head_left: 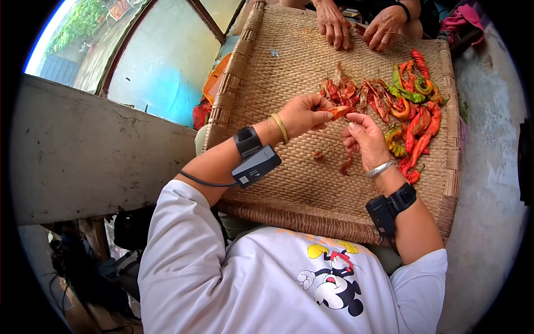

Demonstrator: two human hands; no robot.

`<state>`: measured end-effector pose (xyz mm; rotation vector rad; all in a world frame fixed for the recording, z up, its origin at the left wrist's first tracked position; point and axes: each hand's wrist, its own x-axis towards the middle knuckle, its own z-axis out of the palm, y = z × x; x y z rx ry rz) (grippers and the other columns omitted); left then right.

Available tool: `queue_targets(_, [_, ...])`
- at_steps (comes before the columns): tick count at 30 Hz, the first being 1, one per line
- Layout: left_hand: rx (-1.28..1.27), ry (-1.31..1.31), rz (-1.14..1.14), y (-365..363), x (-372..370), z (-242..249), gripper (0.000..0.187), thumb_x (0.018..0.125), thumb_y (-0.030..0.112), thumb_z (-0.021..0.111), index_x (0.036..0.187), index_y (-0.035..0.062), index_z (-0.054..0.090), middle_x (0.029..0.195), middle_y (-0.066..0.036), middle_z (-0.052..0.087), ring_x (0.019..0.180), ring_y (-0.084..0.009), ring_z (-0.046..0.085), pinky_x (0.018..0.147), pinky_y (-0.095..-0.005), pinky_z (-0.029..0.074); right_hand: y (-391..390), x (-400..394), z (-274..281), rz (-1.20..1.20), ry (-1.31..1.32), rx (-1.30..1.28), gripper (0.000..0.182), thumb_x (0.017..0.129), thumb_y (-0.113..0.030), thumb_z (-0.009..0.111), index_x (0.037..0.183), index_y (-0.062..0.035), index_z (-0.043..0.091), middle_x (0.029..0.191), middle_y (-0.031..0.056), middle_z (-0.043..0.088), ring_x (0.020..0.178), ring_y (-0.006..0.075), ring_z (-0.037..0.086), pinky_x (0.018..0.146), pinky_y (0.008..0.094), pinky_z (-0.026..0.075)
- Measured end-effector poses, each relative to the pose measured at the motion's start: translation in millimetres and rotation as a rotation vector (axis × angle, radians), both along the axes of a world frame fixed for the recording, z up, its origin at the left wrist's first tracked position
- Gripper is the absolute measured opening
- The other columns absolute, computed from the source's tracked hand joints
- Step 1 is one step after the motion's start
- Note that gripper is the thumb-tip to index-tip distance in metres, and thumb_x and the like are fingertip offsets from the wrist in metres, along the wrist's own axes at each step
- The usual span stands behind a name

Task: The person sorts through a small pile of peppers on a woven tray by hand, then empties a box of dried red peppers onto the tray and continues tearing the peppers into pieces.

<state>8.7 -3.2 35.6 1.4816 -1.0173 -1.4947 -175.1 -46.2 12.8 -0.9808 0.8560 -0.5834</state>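
Note:
Over the middle of a woven tray, my left hand (307, 116) pinches a piece of red-orange pepper (339, 112) between thumb and fingers. Close to the piece's right end is my right hand (364, 139), its thumb and index finger pressed together; what they grip is too small to make out. Just beyond both hands lies a pile of split, dried-looking red peppers (340, 89). Several whole red and green peppers (425, 128) are heaped to the right. Small dark red scraps (346, 165) rest on the weave below my hands.
The woven tray (267, 189) has a thick raised rim. Across it, another person's two hands (384, 28) are at the far edge, near small pepper bits and scattered seeds. A low wall (100, 156) and window stand at the left, with an orange container (216, 78) beside the tray.

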Motion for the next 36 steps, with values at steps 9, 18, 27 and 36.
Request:
queue_targets(9, [-0.486,0.065,0.542,-18,96,5,0.017,0.084,0.011,0.052,0.097,-0.0001,0.056,0.080,-0.004,0.059,0.066,-0.0110,0.057,0.056,-0.0232,0.048,5,-2,-12,0.610,0.324,-1.135,0.023,0.071,-0.010,0.059,0.092,-0.0027,0.056,0.087,0.0102,0.054,0.082,0.0269,0.053,0.073,0.0342,0.044])
queue_targets(18, [-0.362,0.068,1.114,-15,172,-13,0.022,0.082,0.001,0.040,0.098,-0.0010,0.055,0.081,-0.007,0.055,0.066,-0.0168,0.056,0.058,-0.0265,0.048,-1,-6,-15,0.612,0.503,-1.258,0.019,0.069,-0.008,0.061,0.087,-0.0064,0.058,0.086,0.0089,0.055,0.085,0.0270,0.052,0.075,0.0358,0.044])
queue_targets(27, [-0.657,-0.600,1.154,-24,162,-29,0.018,0.079,0.006,0.051,0.093,-0.0004,0.059,0.081,-0.008,0.060,0.074,-0.0125,0.055,0.069,-0.0229,0.044,-7,-10,-11,0.541,0.599,-1.292,0.017,0.068,-0.010,0.062,0.085,-0.0073,0.058,0.084,0.0084,0.055,0.083,0.0268,0.053,0.073,0.0357,0.044])
queue_targets(36, [-0.223,-1.137,-0.826,8,4,-11,0.034,0.071,0.036,0.062,0.092,0.0091,0.060,0.081,-0.009,0.061,0.078,-0.0265,0.058,0.069,-0.0365,0.045,-11,-17,-3,0.626,0.901,-1.216,0.023,0.069,-0.016,0.064,0.088,-0.0060,0.056,0.080,0.0111,0.059,0.075,0.0301,0.057,0.067,0.0376,0.046])
